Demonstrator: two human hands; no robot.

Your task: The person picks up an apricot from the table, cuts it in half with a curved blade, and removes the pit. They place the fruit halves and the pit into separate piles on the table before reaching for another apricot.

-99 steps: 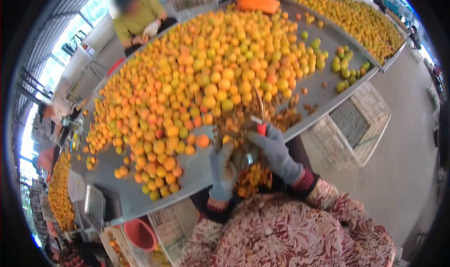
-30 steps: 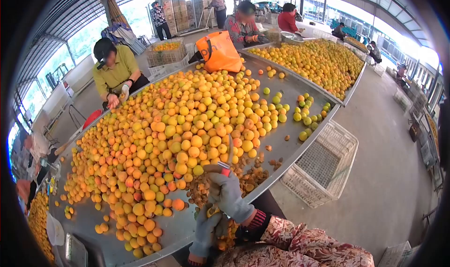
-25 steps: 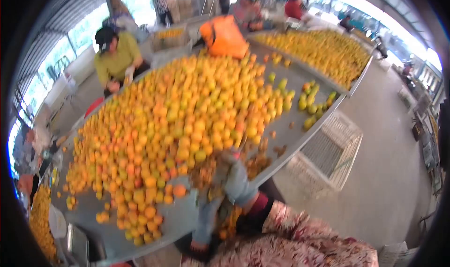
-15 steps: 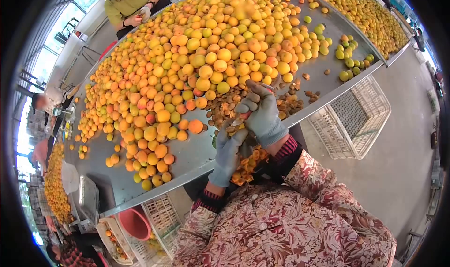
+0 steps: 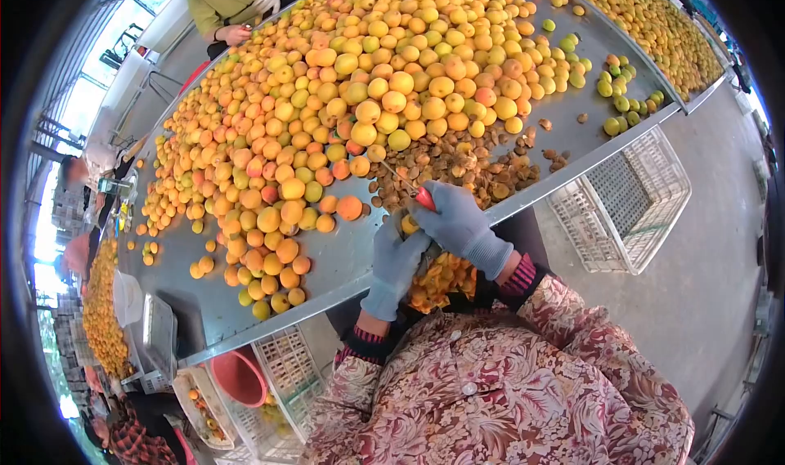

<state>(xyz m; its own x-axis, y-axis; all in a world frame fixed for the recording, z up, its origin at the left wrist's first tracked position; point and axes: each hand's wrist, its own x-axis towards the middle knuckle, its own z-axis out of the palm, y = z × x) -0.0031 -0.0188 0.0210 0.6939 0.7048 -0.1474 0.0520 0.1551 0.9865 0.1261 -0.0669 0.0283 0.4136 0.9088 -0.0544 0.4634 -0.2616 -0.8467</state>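
Observation:
My left hand, in a grey glove, is closed around an apricot, mostly hidden by the fingers. Gloved as well, my right hand grips a small knife by its red handle. The thin blade points up and left, over the pits. Both hands are close together at the near edge of the metal table. Just beyond them lies a heap of brown apricot pits. Below the hands, at my lap, is a pile of opened orange apricot flesh.
A large mound of whole apricots covers much of the table. White plastic crates stand at the right, others below left beside a red bucket. Across the table sits a co-worker; a clear tray is at the left.
My right hand has turned and lowered slightly, so the red handle and blade now show. My left hand stays close by. The co-worker's hands have moved apart.

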